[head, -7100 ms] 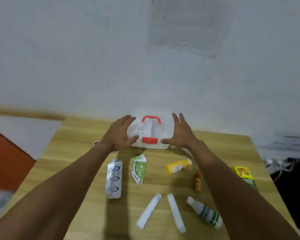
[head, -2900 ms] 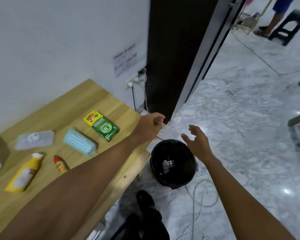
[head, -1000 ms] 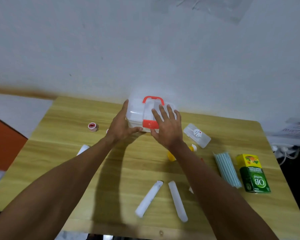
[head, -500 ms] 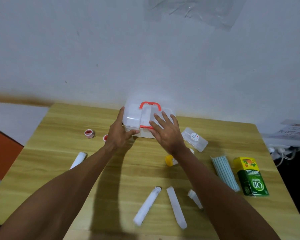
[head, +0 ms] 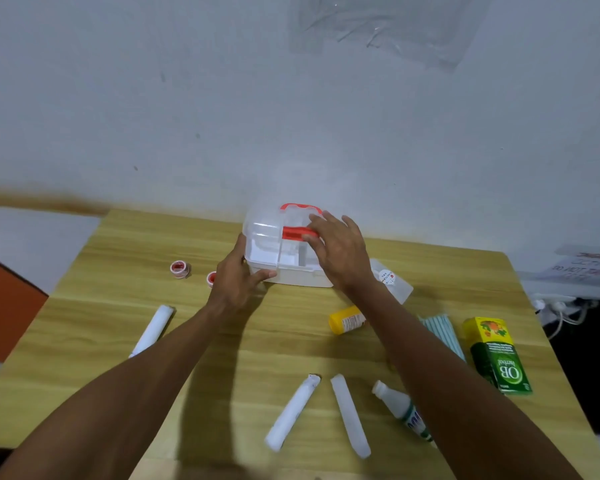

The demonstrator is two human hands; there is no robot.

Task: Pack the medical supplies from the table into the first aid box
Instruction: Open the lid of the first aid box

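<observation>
A white first aid box (head: 291,275) with a clear lid and red handle stands at the table's far side by the wall. Its lid is raised a little at the front, showing the white tray inside. My left hand (head: 236,282) grips the box's lower left corner. My right hand (head: 340,251) holds the lid at its red latch. Loose on the table lie two red tape rolls (head: 180,269), three white gauze rolls (head: 291,414), a yellow bottle (head: 345,319), a white bottle (head: 400,407), a stack of face masks (head: 442,330), a green and yellow box (head: 497,355) and a clear pouch (head: 392,282).
The wooden table (head: 101,271) meets a white wall at the back. A power strip with cables (head: 561,306) hangs off the right edge. An orange surface (head: 4,306) lies beyond the left edge.
The lid's front edge has risen under my right hand, opening a gap that shows the inside. My left hand stays on the box's left corner. The view has shifted slightly.
</observation>
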